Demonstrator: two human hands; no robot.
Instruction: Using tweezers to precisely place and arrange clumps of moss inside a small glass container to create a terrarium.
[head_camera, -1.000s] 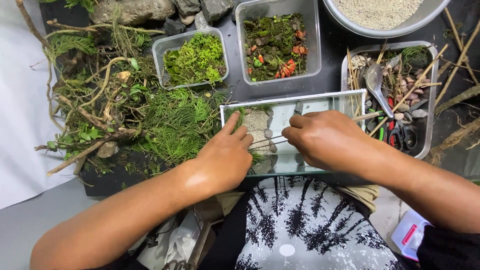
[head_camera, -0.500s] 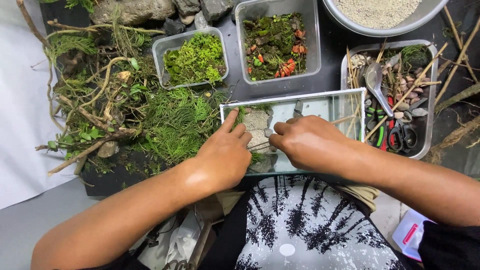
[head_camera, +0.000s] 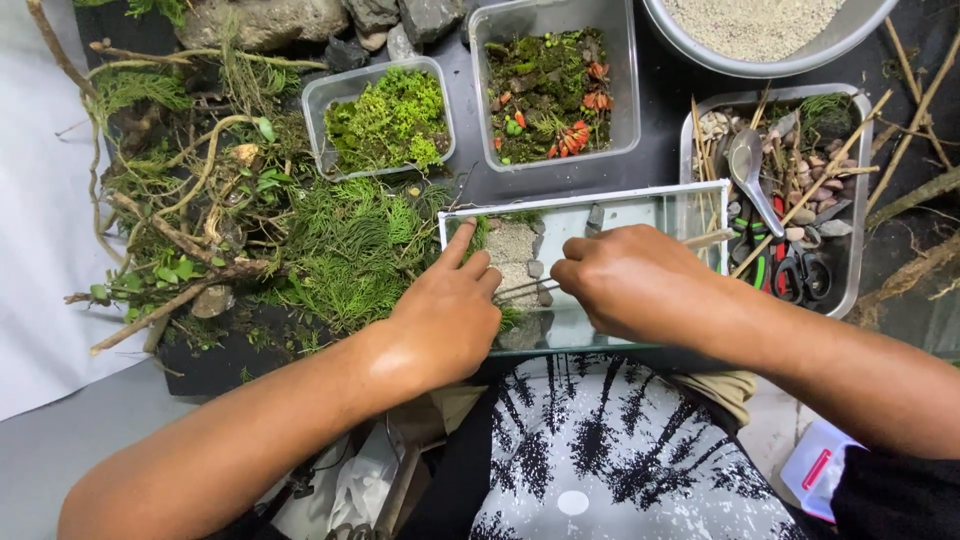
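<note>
Right grip (head_camera: 625, 280) pinched on tweezers (head_camera: 520, 290), left grip (head_camera: 450, 310) loose, both over glass tank (head_camera: 640, 205).

The glass tank (head_camera: 585, 265) lies open-topped and level under both hands, a clear rectangular box with pale rims. Inside it, just beyond the left hand's (head_camera: 450, 310) fingertips, sits a patch of pale sand (head_camera: 512, 250) edged by small grey stones (head_camera: 540, 270) and a tuft of green moss (head_camera: 478, 232). A thin stick (head_camera: 525, 290) runs out of the closed right hand (head_camera: 625, 280) toward the left hand, crossing the stones
</note>
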